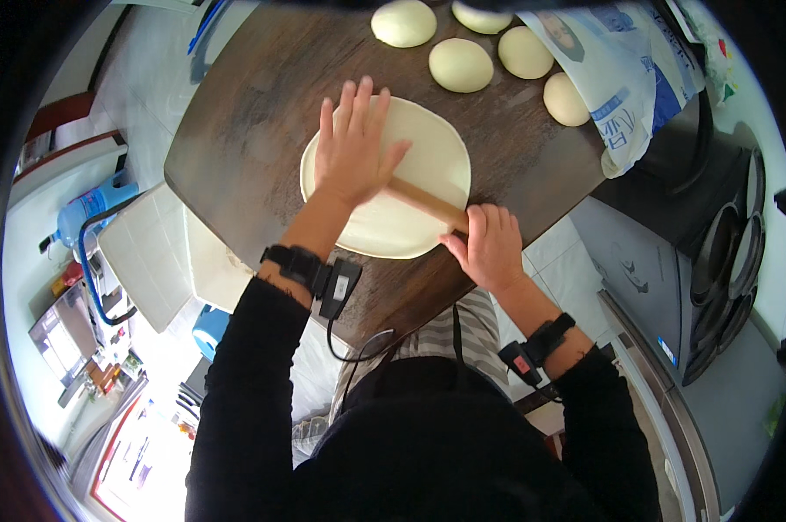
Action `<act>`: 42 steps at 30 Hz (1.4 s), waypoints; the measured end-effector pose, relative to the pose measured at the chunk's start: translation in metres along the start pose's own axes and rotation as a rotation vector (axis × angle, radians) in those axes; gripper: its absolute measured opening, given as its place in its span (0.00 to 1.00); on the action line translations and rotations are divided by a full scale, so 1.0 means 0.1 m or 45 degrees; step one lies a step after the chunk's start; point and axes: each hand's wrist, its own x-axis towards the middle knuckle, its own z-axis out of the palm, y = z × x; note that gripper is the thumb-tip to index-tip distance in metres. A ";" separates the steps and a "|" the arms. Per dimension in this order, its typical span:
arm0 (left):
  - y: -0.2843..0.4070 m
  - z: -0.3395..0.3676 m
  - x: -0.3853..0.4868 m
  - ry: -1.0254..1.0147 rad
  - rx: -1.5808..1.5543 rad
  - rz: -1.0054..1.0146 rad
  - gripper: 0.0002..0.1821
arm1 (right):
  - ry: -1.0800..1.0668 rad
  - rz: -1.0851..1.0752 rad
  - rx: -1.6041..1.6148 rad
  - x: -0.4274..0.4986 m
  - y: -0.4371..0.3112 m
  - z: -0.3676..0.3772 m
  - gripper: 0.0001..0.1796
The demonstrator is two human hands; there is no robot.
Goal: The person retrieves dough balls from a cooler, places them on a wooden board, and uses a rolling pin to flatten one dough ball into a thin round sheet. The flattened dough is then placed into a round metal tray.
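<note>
A round, flat sheet of dough point(425, 137) lies on the dark wooden table. Across it, at a slant, runs a wooden rolling pin point(429, 203). My right hand point(493, 251) grips the pin's near right end, by the edge of the sheet, with the thumb along the pin's side. Palm down over the left part of the dough is my left hand point(357, 153), its fingers extended and apart. The pin's other end disappears beneath this palm. How firmly the palm presses on it cannot be seen.
Several dough balls point(461, 65) sit at the table's far side. Beside them a printed plastic bag point(628, 85) overhangs the table's right edge. A folding chair point(148, 251) stands at the left of the table point(249, 156). Dark round pans point(719, 261) are at the right.
</note>
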 end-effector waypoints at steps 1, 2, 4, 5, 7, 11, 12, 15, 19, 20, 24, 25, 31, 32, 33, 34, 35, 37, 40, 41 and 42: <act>-0.03 -0.06 -0.20 -0.080 -0.005 0.005 0.35 | -0.008 0.001 -0.004 -0.08 -0.11 0.01 0.28; -0.06 -0.10 -0.39 -0.119 -0.035 0.038 0.35 | -0.039 0.026 -0.003 -0.18 -0.22 0.02 0.29; -0.12 -0.14 -0.70 -0.133 -0.056 0.056 0.33 | -0.046 0.063 0.033 -0.33 -0.41 0.06 0.28; -0.16 -0.14 -0.83 -0.124 -0.074 0.066 0.33 | -0.051 0.074 0.043 -0.41 -0.49 0.08 0.28; -0.19 -0.15 -1.14 -0.120 -0.154 0.048 0.33 | -0.061 0.096 0.064 -0.55 -0.63 0.13 0.27; -0.25 -0.11 -1.69 -0.094 -0.183 0.040 0.34 | -0.062 0.140 0.133 -0.76 -0.82 0.18 0.28; -0.26 -0.10 -1.82 -0.097 -0.178 0.045 0.35 | -0.030 0.112 0.125 -0.79 -0.86 0.19 0.28; -0.35 -0.09 -2.10 -0.107 -0.143 0.079 0.36 | 0.031 0.065 0.106 -0.88 -0.94 0.20 0.27; -0.37 -0.21 -2.28 -0.074 -0.073 0.176 0.38 | -0.151 0.157 0.262 -0.93 -1.00 0.11 0.24; -0.39 -0.28 -2.27 -0.067 -0.064 0.157 0.38 | -0.275 0.198 0.337 -0.92 -1.00 0.07 0.22; -0.44 -0.50 -1.88 0.056 -0.051 0.126 0.39 | 0.116 -0.023 0.339 -0.66 -0.86 -0.05 0.19; -0.45 -0.50 -1.70 0.027 -0.062 0.083 0.39 | 0.129 -0.028 0.280 -0.54 -0.77 -0.05 0.19; -0.30 -0.20 -0.73 -0.065 -0.077 -0.067 0.36 | 0.180 -0.028 0.076 0.06 -0.30 0.08 0.23; -0.27 -0.14 -0.58 -0.022 -0.074 -0.074 0.36 | 0.165 -0.026 0.076 0.14 -0.21 0.08 0.23; -0.26 -0.10 -0.38 0.009 -0.092 -0.089 0.37 | 0.182 -0.037 0.077 0.23 -0.10 0.06 0.23; -0.25 -0.07 -0.18 0.040 -0.110 -0.105 0.37 | 0.198 -0.047 0.078 0.33 0.00 0.03 0.23; -0.25 -0.05 0.02 0.038 -0.086 -0.079 0.37 | 0.190 -0.029 0.091 0.44 0.09 -0.01 0.23; -0.18 -0.03 0.38 0.018 0.031 -0.089 0.36 | 0.126 0.024 0.142 0.64 0.26 -0.12 0.23; -0.06 0.09 0.81 0.088 -0.039 -0.152 0.34 | 0.033 0.117 0.227 0.84 0.54 -0.29 0.25; -0.03 0.13 0.92 0.128 -0.060 -0.176 0.34 | -0.024 0.067 0.278 0.85 0.58 -0.32 0.25; 0.00 0.16 1.01 0.202 -0.067 -0.174 0.35 | -0.083 0.041 0.323 0.87 0.61 -0.34 0.25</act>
